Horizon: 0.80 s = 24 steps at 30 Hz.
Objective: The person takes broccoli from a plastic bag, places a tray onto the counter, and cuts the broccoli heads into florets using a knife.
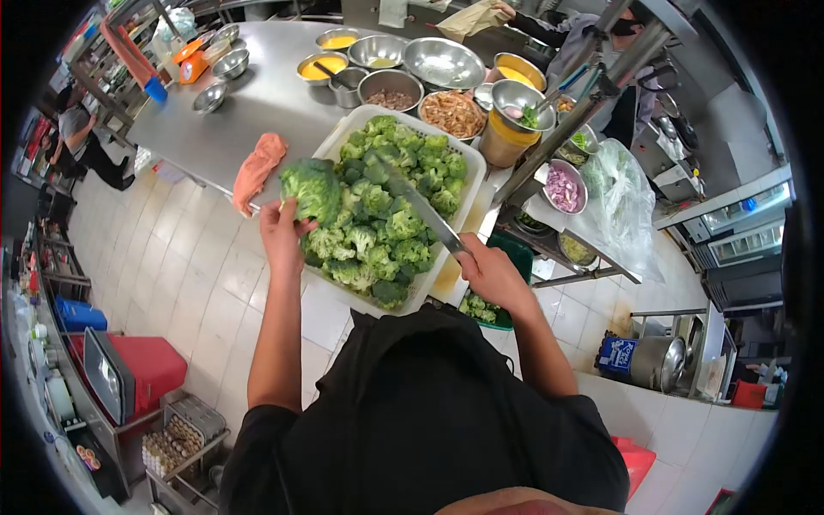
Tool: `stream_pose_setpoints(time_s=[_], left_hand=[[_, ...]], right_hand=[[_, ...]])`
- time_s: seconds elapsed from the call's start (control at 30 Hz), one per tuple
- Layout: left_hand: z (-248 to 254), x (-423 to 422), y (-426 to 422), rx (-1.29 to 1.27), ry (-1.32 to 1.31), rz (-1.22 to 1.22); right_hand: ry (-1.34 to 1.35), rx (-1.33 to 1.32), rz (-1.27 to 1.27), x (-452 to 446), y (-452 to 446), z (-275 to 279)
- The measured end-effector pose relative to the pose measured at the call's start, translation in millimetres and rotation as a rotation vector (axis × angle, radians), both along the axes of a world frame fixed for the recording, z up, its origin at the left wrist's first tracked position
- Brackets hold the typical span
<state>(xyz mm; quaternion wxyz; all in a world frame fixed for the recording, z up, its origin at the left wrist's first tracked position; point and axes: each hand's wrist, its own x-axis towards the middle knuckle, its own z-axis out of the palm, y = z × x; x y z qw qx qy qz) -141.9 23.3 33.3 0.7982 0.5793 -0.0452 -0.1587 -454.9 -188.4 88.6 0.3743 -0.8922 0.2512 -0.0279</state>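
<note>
My left hand grips a large head of broccoli by its lower side, over the left edge of a white plastic basket. Cut broccoli florets fill that basket. In my right hand is the handle of a knife, its long blade slanting up and left above the florets. The blade is apart from the broccoli head. An orange-pink cloth lies crumpled on the steel table, left of the broccoli head.
Metal bowls stand behind the basket, with yellow liquid, brown minced food and shredded food. A bowl of chopped purple onion is on the right. A green crate sits below my right arm. Other people work at the back.
</note>
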Motion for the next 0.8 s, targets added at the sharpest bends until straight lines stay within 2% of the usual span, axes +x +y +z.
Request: stream_pose_setpoints(time_s=[0.07, 0.13, 0.2, 0.33, 0.43, 0.53, 0.77, 0.8], left_hand=[[-3.5, -0.5, -5.8, 0.052, -0.062, -0.002], [-5.2, -3.9, -7.6, 0.073, -0.091, 0.000], [-1.6, -9.3, -10.2, 0.096, -0.156, 0.015], [-1.8, -19.8, -15.3, 0.027, -0.242, -0.002], [3.7, -28.1, -14.5, 0.112, -0.252, -0.011], [-8.4, -28.4, -17.0, 0.049, -0.298, 0.024], [-34.0, -23.2, -19.3, 0.185, -0.525, 0.107], [-29.5, -25.7, -19.2, 0.188, -0.490, 0.109]], right_hand=[[-0.004, 0.092, -0.057, -3.6, 18.4, 11.2], [0.011, 0.033, -0.011, -6.0, 30.9, 13.3], [-0.002, 0.109, -0.006, -3.5, 45.1, 25.6], [-0.012, -0.030, 0.076, -3.2, 54.3, 17.6], [-0.043, -0.159, 0.160, 0.2, 55.4, 7.7], [-0.014, -0.165, 0.195, 6.2, 53.7, 1.6], [-0.030, -0.262, 0.248, 16.0, 56.9, 5.0], [-0.040, -0.266, 0.254, 14.8, 56.8, 2.6]])
